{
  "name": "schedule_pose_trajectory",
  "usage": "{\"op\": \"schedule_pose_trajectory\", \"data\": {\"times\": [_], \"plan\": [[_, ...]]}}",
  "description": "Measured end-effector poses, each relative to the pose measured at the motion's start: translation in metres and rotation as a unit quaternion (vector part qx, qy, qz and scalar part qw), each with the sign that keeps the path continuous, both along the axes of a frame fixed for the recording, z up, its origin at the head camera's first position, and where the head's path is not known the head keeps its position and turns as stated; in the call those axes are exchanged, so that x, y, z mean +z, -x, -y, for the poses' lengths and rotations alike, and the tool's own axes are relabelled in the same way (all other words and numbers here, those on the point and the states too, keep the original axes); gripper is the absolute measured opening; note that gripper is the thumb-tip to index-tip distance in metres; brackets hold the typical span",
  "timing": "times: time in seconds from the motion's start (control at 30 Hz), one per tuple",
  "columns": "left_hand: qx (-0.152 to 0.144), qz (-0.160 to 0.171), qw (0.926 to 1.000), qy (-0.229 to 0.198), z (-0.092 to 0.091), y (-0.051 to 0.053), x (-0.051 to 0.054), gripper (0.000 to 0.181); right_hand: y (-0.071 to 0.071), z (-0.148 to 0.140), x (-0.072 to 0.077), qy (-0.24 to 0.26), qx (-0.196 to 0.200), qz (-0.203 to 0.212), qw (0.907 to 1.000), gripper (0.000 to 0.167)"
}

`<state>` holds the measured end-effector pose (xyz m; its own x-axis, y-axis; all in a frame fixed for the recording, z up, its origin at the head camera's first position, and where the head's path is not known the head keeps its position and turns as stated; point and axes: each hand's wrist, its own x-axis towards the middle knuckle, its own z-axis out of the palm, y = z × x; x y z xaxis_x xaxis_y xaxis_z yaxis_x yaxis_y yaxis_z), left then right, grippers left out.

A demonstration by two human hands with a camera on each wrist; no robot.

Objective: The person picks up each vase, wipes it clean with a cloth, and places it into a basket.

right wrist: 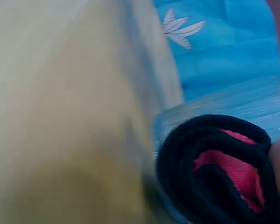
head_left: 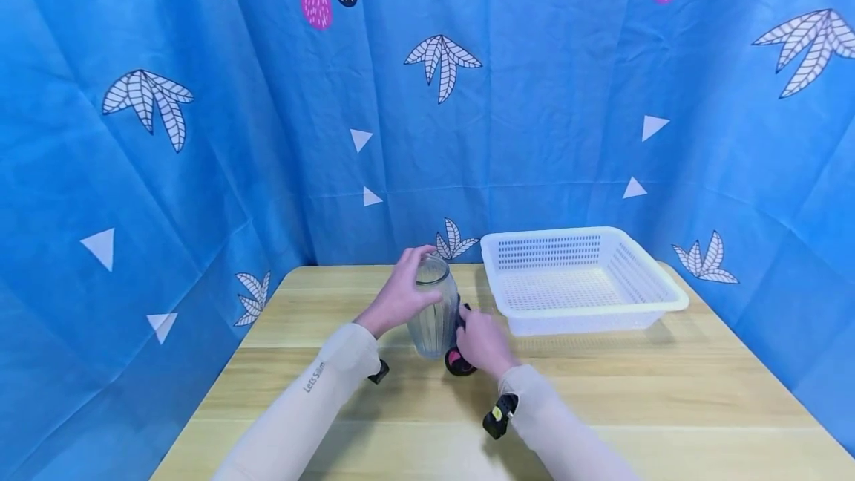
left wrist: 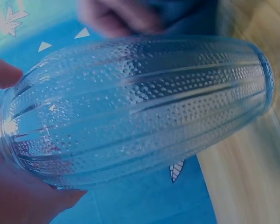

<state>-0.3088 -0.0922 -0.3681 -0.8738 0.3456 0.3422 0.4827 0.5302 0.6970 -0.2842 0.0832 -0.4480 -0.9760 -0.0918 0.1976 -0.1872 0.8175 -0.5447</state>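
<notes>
A clear ribbed glass vase [head_left: 434,318] with a dimpled surface stands nearly upright at mid-table in the head view; whether its base touches the wood I cannot tell. Around its rim my left hand [head_left: 404,295] grips with thumb and fingers on opposite sides. In the left wrist view the vase [left wrist: 144,112] spans the picture. My right hand [head_left: 485,340] holds a rolled cloth [head_left: 459,362] beside the vase's right side. From the right wrist, that cloth [right wrist: 214,168] shows dark edging and pink inner layers, its roll overlapping the glass. Most of the right fingers are hidden there.
A white plastic basket [head_left: 588,310] with perforated sides sits at the right rear of the wooden table [head_left: 634,399]. Blue patterned curtain [head_left: 427,139] hangs behind and along both sides. Both wrists carry black straps, one seen as a wrist device [head_left: 499,414].
</notes>
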Motion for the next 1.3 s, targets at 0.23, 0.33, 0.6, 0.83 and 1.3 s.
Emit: {"op": "schedule_pose_trajectory", "data": {"times": [0.23, 0.33, 0.6, 0.83, 1.3], "plan": [[0.017, -0.036, 0.9975, 0.059, -0.002, 0.001, -0.001, 0.079, 0.0, -0.003, -0.004, 0.036, -0.004, 0.002, 0.9994, 0.053], [0.021, -0.044, 0.9959, 0.077, -0.001, 0.0, -0.001, 0.079, -0.007, -0.004, 0.008, 0.048, -0.017, -0.028, 0.9983, 0.054], [0.031, -0.04, 0.9969, 0.06, 0.0, 0.0, -0.003, 0.078, -0.022, -0.001, 0.053, 0.073, -0.019, -0.177, 0.9813, 0.056], [0.024, -0.031, 0.9979, 0.051, 0.002, 0.001, -0.004, 0.077, -0.028, 0.004, 0.053, 0.016, 0.019, -0.165, 0.986, 0.073], [0.014, -0.015, 0.9994, 0.026, 0.007, 0.001, -0.005, 0.077, -0.011, 0.007, 0.022, -0.005, 0.008, -0.105, 0.9945, 0.086]]}}
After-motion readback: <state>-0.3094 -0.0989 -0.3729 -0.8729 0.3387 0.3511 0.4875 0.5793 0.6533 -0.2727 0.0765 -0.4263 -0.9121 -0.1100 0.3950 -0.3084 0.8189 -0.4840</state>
